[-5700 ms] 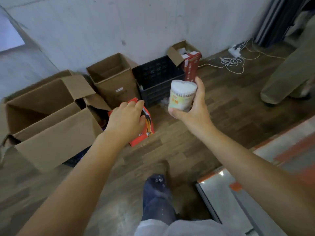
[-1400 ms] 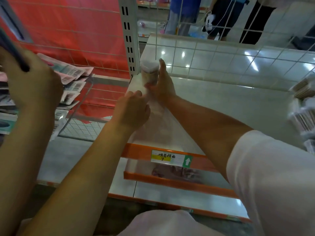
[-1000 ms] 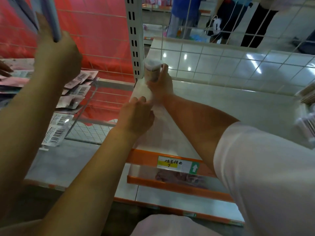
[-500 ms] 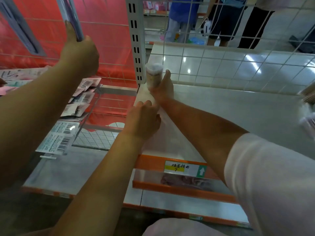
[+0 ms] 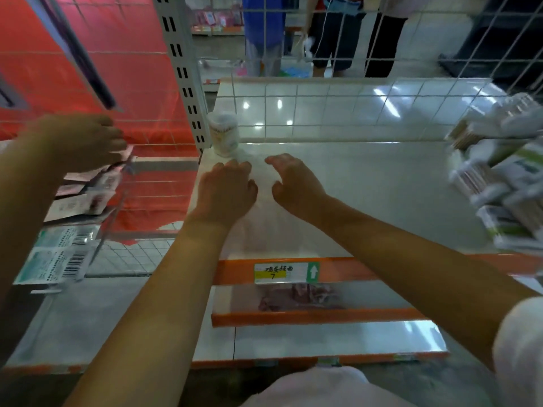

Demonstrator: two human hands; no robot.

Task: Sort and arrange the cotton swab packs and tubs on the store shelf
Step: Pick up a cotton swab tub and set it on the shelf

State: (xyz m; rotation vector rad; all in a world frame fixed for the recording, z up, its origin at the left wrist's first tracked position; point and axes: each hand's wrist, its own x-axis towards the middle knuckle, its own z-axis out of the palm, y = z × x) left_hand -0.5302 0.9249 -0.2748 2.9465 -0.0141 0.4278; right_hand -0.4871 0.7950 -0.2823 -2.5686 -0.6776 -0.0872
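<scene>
— What's changed since half a second back?

— The right hand has let go of the cotton swab tub and pulled back toward the shelf's front; before, its fingers were wrapped round the tub.

— And the fingers now?

— Loosely curled and spread, holding nothing, hovering over the white shelf. The left hand sits just beside it, knuckles up, fingers bent and relaxed, also empty; whether they touch the surface I cannot tell.

— Where is the tub against those fingertips?

— Beyond them, apart from both hands. It stands upright in the shelf's back left corner, close by the slotted upright post and the wire grid back panel.

— Anything further out?

— Swab packs, blurred, are heaped at the shelf's right end. A price label sits on the orange front rail. At far left, another person's hand reaches over barcoded packets on the neighbouring shelf.
</scene>
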